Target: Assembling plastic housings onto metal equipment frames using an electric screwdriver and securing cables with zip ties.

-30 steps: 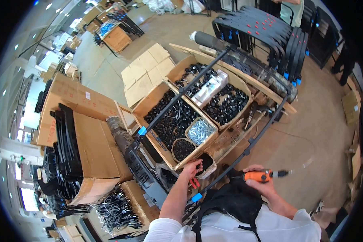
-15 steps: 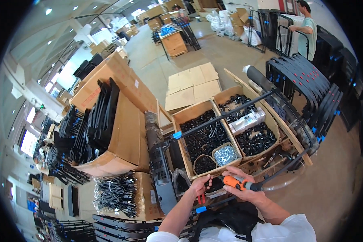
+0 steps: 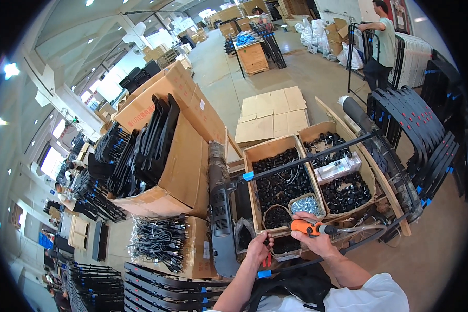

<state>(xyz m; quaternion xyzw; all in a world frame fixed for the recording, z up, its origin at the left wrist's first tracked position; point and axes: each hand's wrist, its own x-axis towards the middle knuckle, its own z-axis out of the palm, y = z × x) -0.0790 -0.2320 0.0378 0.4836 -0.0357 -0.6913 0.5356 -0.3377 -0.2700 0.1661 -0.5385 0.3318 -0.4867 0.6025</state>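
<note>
My right hand (image 3: pixel 320 244) is wrapped round an orange power screwdriver (image 3: pixel 302 227) with a grey end and a clear hose trailing right. The driver is just in front of a small tray of silvery screws (image 3: pixel 305 206). My left hand (image 3: pixel 257 250) is closed at the front edge of the wooden parts box (image 3: pixel 249 203); red handles (image 3: pixel 268 260) of a hand tool stick out below its fingers. Its working end is hidden. A small dark piece shows at the fingertips, too small to name. A black tubular frame (image 3: pixel 291 164) with blue end pieces lies across the boxes.
Black plastic parts (image 3: pixel 278 190) fill the compartments, with a clear box (image 3: pixel 338 168) among them. To the left stand a carton (image 3: pixel 184 161) of black panels and bundled cables (image 3: pixel 158 242). Curved black frames (image 3: pixel 408 117) stack at right; a person (image 3: pixel 382 47) handles a frame behind them.
The whole view has shifted, so the scene sits farther right. My right hand has moved the screwdriver closer to the screw tray. My left hand stays by the box edge.
</note>
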